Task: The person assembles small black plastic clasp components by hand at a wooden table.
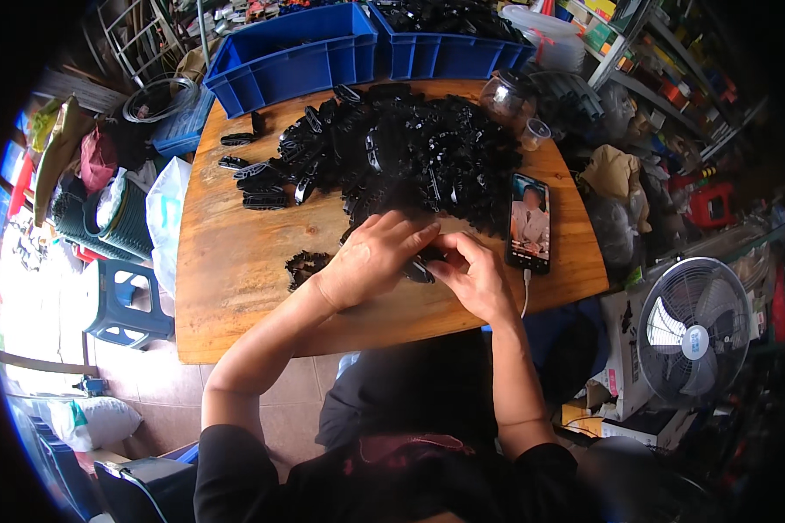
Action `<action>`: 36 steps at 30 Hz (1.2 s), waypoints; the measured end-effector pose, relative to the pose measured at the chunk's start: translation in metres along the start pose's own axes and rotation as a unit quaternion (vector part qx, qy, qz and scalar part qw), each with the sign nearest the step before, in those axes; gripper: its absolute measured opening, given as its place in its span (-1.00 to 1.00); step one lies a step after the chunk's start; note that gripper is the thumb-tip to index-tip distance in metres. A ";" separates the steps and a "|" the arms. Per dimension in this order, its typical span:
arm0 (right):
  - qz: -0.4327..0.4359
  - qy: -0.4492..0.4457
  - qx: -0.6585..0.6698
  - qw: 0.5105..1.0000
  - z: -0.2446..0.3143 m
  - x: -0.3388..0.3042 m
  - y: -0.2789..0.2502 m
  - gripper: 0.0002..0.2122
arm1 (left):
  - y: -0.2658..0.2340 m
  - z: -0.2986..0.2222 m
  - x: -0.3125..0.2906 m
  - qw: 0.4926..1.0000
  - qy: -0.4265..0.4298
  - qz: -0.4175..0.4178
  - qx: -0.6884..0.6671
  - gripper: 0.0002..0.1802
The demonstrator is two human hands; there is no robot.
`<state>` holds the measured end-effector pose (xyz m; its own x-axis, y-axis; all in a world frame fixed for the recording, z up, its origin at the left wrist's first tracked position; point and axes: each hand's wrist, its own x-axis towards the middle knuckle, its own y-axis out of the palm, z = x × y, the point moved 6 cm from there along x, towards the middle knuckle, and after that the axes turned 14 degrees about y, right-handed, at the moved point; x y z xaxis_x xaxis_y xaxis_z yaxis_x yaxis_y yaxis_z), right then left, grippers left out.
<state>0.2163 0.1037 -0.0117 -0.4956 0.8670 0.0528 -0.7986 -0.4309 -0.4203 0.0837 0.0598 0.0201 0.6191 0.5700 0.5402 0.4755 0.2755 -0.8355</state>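
Observation:
Close together over the near part of the wooden table (235, 288), my two hands meet at a small glossy black plastic piece (419, 269). My left hand (375, 259), back turned up, has its fingers bent over the piece and partly hidden. The thumb and fingers of my right hand (471, 272) pinch it from the other side. Its exact kind cannot be made out. Just beyond lies a big heap of similar black plastic pieces (392, 148), with several stray ones (264, 199) at its left. A small cluster of dark toothed parts (305, 268) lies beside my left wrist.
Two blue bins (292, 74) (458, 57) stand at the table's far edge, the right one holding black pieces. A phone (529, 222) with a white cable lies at right, near a clear jar (508, 94) and small cup (536, 132). Off the table are a fan (694, 331) and blue stool (129, 301).

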 end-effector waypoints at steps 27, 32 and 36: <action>-0.079 -0.008 0.293 0.953 0.012 -0.019 -0.006 -0.79 | 0.027 0.021 -0.040 0.566 -0.444 -0.191 -0.668 -0.70; -0.051 -0.039 0.239 0.969 0.031 -0.023 0.011 -0.89 | 0.029 0.016 -0.037 0.609 -0.449 -0.187 -0.626 -0.73; -0.103 -0.124 0.063 0.985 0.047 -0.024 0.014 -0.93 | 0.027 0.017 -0.039 0.684 -0.417 -0.172 -0.573 -0.72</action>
<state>0.2009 0.0654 0.0243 -0.3747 0.8577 0.3520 -0.9190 -0.2934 -0.2632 0.0617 0.0586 -0.0252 0.0016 0.9992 0.0407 0.9772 -0.0102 0.2122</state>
